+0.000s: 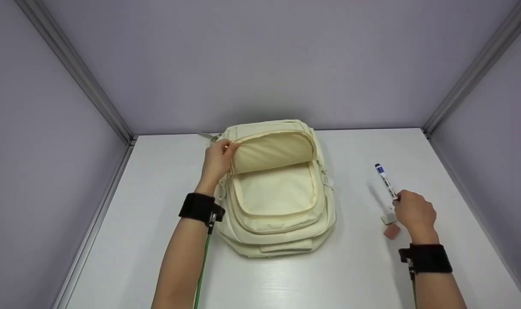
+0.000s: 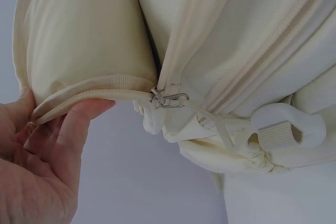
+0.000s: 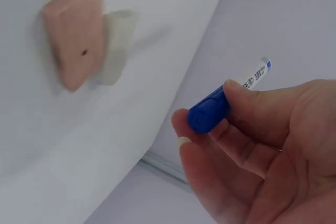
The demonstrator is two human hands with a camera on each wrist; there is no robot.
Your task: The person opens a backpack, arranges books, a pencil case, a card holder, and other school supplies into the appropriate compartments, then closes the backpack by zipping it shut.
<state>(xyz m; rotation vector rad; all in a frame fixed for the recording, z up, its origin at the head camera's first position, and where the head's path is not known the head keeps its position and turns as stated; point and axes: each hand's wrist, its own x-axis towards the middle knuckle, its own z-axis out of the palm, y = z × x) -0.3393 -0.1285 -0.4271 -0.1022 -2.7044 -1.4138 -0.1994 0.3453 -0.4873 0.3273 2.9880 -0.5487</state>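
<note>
A cream backpack (image 1: 281, 231) lies on the white table with its front pocket unzipped. My left hand (image 1: 217, 161) pinches the edge of the pocket's flap (image 1: 275, 152) at its left side and holds it raised. In the left wrist view, thumb and fingers grip the zipper edge (image 2: 89, 95), near a metal zipper pull (image 2: 170, 99). My right hand (image 1: 414, 210) holds a white marker (image 1: 386, 182) with blue ends above the table. The right wrist view shows thumb and fingers around the marker's blue end (image 3: 209, 111).
Beneath and left of the right hand, a pink eraser (image 1: 392, 231) and a whitish block (image 1: 388, 219) lie close together on the table (image 1: 354, 274). Grey-white panels (image 1: 260, 64) wall the table at the back and on both sides.
</note>
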